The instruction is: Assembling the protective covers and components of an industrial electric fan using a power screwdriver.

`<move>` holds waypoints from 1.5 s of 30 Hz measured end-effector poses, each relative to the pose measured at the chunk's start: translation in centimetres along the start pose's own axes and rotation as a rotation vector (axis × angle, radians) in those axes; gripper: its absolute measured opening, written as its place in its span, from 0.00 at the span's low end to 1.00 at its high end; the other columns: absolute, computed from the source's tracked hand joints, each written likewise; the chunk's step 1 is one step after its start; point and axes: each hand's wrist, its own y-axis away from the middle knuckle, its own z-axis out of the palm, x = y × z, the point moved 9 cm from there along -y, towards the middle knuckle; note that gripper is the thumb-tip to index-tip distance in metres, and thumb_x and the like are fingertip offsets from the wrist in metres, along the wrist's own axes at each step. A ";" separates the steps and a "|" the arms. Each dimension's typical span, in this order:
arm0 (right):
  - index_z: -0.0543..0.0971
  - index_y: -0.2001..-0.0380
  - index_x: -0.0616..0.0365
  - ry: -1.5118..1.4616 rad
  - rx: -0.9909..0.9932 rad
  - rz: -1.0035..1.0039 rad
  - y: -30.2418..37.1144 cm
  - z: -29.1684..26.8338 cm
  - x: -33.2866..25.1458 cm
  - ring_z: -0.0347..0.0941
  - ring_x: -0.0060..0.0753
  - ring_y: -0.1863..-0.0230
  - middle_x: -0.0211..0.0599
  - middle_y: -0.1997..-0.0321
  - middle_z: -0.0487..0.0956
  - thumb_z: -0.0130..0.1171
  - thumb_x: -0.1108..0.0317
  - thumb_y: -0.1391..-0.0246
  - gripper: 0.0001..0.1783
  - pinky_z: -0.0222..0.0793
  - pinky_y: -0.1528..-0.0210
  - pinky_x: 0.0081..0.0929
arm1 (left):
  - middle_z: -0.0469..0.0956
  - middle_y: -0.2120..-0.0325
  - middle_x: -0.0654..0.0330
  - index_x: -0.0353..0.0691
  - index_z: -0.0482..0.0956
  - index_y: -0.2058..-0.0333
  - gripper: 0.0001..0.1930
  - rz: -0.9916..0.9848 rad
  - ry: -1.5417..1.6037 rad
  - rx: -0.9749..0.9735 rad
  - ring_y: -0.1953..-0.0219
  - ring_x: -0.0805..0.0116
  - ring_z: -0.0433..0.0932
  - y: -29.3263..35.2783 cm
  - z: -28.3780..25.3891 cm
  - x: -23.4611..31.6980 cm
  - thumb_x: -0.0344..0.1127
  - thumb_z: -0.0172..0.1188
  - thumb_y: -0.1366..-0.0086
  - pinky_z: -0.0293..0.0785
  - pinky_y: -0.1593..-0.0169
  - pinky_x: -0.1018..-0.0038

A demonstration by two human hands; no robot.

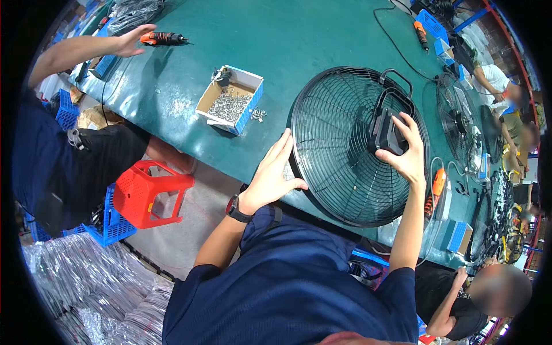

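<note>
Wearing navy short-slv shirt (299,287) & blk L-wrist watch (233,209) w/ bit of red.

A round black wire fan cage (345,155) lies on the green table (282,34), housing (383,131) uppermost.

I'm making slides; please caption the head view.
Left hand at a wire fan guard, right hand on its black housing, green table beneath.

Fan guard (330,167) on workbench (241,34), box (250,108) at its left, screws (226,107) in box; screwdriver (439,183) at guard's right
</note>
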 end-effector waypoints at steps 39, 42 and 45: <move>0.76 0.50 0.61 0.124 0.050 0.012 0.5 -0.3 -0.2 0.64 0.54 0.40 0.57 0.39 0.64 0.73 0.52 0.75 0.44 0.62 0.41 0.41 | 0.53 0.35 0.47 0.25 0.58 0.41 0.53 -0.002 0.023 0.030 0.35 0.54 0.56 -0.2 -0.2 0.3 0.39 0.76 0.65 0.55 0.35 0.67; 0.76 0.49 0.61 0.112 0.068 0.011 0.6 -0.5 0.0 0.64 0.55 0.40 0.56 0.39 0.64 0.73 0.52 0.75 0.44 0.62 0.40 0.41 | 0.53 0.36 0.44 0.24 0.58 0.41 0.52 0.002 0.010 0.027 0.35 0.53 0.56 -0.2 -0.1 0.4 0.37 0.76 0.64 0.55 0.35 0.68; 0.76 0.50 0.60 0.126 0.051 0.037 0.7 -0.3 0.2 0.63 0.55 0.39 0.56 0.39 0.64 0.73 0.51 0.75 0.44 0.60 0.39 0.41 | 0.53 0.36 0.45 0.23 0.58 0.41 0.52 -0.005 0.015 0.027 0.35 0.54 0.56 -0.2 0.0 0.3 0.37 0.76 0.64 0.55 0.35 0.68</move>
